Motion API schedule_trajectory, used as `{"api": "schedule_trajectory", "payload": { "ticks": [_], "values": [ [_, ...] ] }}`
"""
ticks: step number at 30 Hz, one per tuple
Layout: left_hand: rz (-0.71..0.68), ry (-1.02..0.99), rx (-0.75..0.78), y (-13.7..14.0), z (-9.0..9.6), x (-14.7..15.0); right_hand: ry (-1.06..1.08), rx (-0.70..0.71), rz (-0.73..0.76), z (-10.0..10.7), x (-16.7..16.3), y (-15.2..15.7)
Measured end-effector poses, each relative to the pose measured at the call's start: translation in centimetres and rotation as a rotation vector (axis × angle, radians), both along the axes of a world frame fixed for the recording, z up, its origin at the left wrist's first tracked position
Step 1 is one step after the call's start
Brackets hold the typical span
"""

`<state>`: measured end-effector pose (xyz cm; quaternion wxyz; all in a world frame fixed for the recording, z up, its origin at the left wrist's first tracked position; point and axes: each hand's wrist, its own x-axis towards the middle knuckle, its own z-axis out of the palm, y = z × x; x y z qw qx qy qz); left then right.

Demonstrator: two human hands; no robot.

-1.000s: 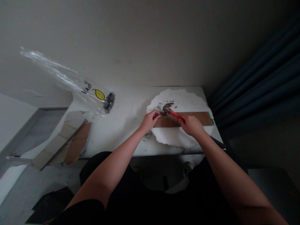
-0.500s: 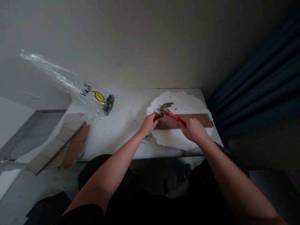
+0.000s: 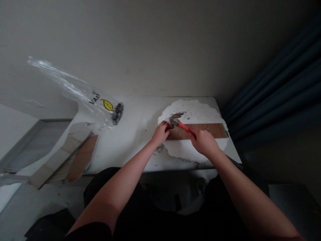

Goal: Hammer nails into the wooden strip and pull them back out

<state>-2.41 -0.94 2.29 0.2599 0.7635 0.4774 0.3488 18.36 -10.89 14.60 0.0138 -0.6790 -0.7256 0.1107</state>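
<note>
My right hand (image 3: 205, 142) is wrapped round the red handle of a claw hammer (image 3: 185, 127). The dark hammer head lies over the left part of a brown wooden board (image 3: 212, 130), close to my left fingers. At that same end, my left hand (image 3: 160, 133) has its fingers pinched together by the board; whatever is between them is too small and dark to name. The board rests on a white, ragged-edged slab (image 3: 194, 106) with pitted marks and dark crumbs. Thin dark pieces that look like nails (image 3: 158, 149) lie on the table below my left wrist.
The white table (image 3: 135, 115) stands against a grey wall. A clear plastic bag (image 3: 100, 103) with a yellow leaf-shaped mark lies at its back left. Several loose boards (image 3: 82, 157) overhang the left front edge. A dark blue curtain (image 3: 281, 90) hangs at the right.
The hammer and my right hand have shifted slightly left and down, bringing the head nearer my left fingers. The whole view has moved a little. Both hands keep their grips.
</note>
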Motion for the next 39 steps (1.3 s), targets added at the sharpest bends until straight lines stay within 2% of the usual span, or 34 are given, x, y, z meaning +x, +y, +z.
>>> {"api": "schedule_trajectory", "payload": {
  "ticks": [19,24,28,33,39],
  "values": [
    [-0.031,0.042,-0.013,0.0,0.0,0.1,-0.017,0.021,-0.016,-0.3,0.1,-0.1],
    [-0.035,0.051,-0.012,0.0,0.1,0.2,-0.042,-0.019,-0.011,-0.4,0.2,-0.1],
    [-0.033,0.048,-0.023,0.0,0.0,0.2,-0.041,0.019,-0.022,-0.5,0.1,-0.2],
    [-0.032,0.078,-0.046,0.0,0.1,0.3,-0.058,-0.015,0.006,-0.8,-0.2,-0.2],
    [-0.025,0.04,-0.059,0.4,0.1,-0.1,-0.046,0.021,0.012,-1.3,-0.3,-0.5]
  ]
}}
